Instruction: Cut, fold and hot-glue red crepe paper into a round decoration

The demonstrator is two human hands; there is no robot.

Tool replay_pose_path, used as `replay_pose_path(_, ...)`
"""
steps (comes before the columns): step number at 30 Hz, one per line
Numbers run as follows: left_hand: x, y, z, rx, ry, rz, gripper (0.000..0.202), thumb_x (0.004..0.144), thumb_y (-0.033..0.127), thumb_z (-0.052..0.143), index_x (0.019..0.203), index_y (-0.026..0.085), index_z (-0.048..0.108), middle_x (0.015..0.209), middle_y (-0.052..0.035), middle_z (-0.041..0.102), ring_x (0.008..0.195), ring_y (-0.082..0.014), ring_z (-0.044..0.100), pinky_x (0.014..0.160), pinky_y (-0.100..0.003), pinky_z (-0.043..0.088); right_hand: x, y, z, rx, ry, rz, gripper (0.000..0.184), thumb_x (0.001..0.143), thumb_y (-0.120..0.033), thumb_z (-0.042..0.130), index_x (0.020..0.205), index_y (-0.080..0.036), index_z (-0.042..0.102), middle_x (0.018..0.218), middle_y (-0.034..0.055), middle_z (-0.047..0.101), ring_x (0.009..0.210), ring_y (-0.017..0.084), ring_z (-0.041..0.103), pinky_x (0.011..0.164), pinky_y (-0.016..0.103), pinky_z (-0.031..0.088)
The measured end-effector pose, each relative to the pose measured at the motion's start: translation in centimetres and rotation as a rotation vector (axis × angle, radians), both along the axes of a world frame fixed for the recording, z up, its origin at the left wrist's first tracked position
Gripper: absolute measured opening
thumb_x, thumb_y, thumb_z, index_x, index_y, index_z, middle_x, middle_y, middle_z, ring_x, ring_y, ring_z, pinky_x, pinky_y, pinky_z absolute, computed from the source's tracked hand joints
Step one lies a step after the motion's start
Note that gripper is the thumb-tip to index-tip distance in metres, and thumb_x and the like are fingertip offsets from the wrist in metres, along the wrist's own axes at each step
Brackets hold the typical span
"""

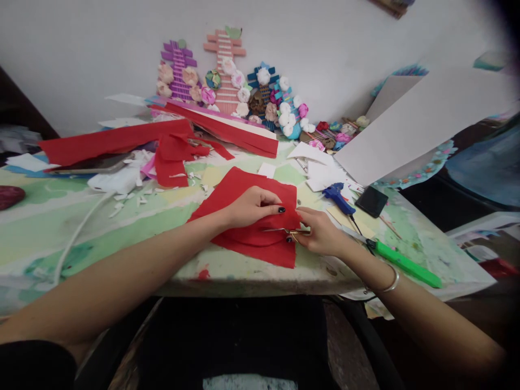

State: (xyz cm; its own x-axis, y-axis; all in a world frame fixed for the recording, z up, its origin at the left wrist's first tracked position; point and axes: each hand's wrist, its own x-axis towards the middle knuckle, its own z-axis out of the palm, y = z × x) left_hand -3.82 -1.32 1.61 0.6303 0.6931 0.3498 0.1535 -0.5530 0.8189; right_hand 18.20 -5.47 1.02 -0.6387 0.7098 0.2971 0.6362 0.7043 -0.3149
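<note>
A sheet of red fabric or crepe paper [244,189] lies at the front of the table, with a cut flap near its lower part. My left hand [255,208] rests on it, thumb and fingers pinching a fold of the red sheet. In my right hand [319,230] is a small pair of scissors [300,232] with gold-coloured handles. Their thin blades point left and lie along the red sheet, below my left thumb. Some of the fingers of my right hand are hidden behind the handles and the sheet.
A blue glue gun [339,197], a black square object [371,201] and a green-handled knife [406,262] lie to the right. Red strips [122,141] and white scraps are heaped at left, near a white cable [77,233]. Flower-decorated stick crafts [225,76] lean on the wall.
</note>
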Motion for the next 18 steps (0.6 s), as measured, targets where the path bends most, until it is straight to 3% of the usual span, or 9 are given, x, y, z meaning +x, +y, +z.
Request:
replay_pose_path(5, 0.0, -0.2, 0.1, 0.079, 0.020, 0.018, 0.021, 0.084, 0.027, 0.054, 0.075, 0.012, 0.065, 0.070, -0.0022, 0.065, 0.061, -0.0103, 0.054, 0.059, -0.023, 0.043, -0.6, 0.0, -0.1, 0.019, 0.011, 0.043, 0.014, 0.076, -0.014, 0.059, 0.090, -0.018, 0.057, 0.087, 0.0069, 0.060, 0.076, 0.018, 0.054, 0.066, 0.028, 0.043)
replay_pose_path(7, -0.2, -0.7, 0.2, 0.214, 0.058, 0.029, 0.018, 0.085, 0.025, 0.053, 0.079, 0.013, 0.066, 0.073, -0.0031, 0.067, 0.065, -0.0116, 0.057, 0.063, -0.024, 0.044, -0.7, -0.1, -0.1, 0.024, 0.003, 0.034, 0.017, 0.076, -0.015, 0.060, 0.092, -0.018, 0.057, 0.089, 0.0077, 0.059, 0.077, 0.019, 0.054, 0.066, 0.029, 0.043)
replay_pose_path(11, -1.2, -3.0, -0.2, 0.674, 0.278, 0.013, 0.022, 0.085, 0.031, 0.057, 0.095, 0.013, 0.064, 0.087, -0.0087, 0.068, 0.080, -0.0194, 0.058, 0.075, -0.033, 0.045, -0.4, -0.4, 0.2, 0.013, -0.042, 0.050, 0.023, 0.076, -0.011, 0.057, 0.098, -0.018, 0.057, 0.088, 0.0067, 0.058, 0.079, 0.019, 0.053, 0.067, 0.029, 0.043)
replay_pose_path(13, -2.0, -4.1, -0.6, 0.851, 0.389, 0.076, 0.025, 0.086, 0.032, 0.055, 0.100, 0.011, 0.062, 0.091, -0.0123, 0.066, 0.086, -0.0233, 0.056, 0.078, -0.037, 0.044, -0.3, -0.5, 0.3, -0.004, -0.050, 0.080, 0.034, 0.072, -0.006, 0.056, 0.104, -0.018, 0.056, 0.091, 0.0069, 0.057, 0.082, 0.019, 0.054, 0.070, 0.030, 0.044)
replay_pose_path(16, -3.3, -5.0, -1.4, 0.941, 0.450, 0.190, 0.019, 0.090, 0.022, 0.048, 0.094, 0.012, 0.062, 0.088, -0.0119, 0.065, 0.085, -0.0225, 0.054, 0.076, -0.036, 0.043, -0.2, -0.5, 0.3, -0.013, -0.054, 0.107, 0.050, 0.066, -0.001, 0.056, 0.113, -0.018, 0.054, 0.097, 0.0087, 0.057, 0.088, 0.021, 0.054, 0.073, 0.032, 0.046)
replay_pose_path(18, -4.0, -5.2, -1.6, 0.966, 0.444, 0.225, 0.019, 0.091, 0.017, 0.045, 0.083, 0.014, 0.063, 0.081, -0.0091, 0.063, 0.080, -0.0199, 0.052, 0.072, -0.033, 0.042, -0.3, -0.5, 0.2, 0.005, -0.046, 0.120, 0.049, 0.068, -0.002, 0.057, 0.114, -0.019, 0.054, 0.099, 0.0092, 0.058, 0.090, 0.021, 0.054, 0.075, 0.034, 0.046)
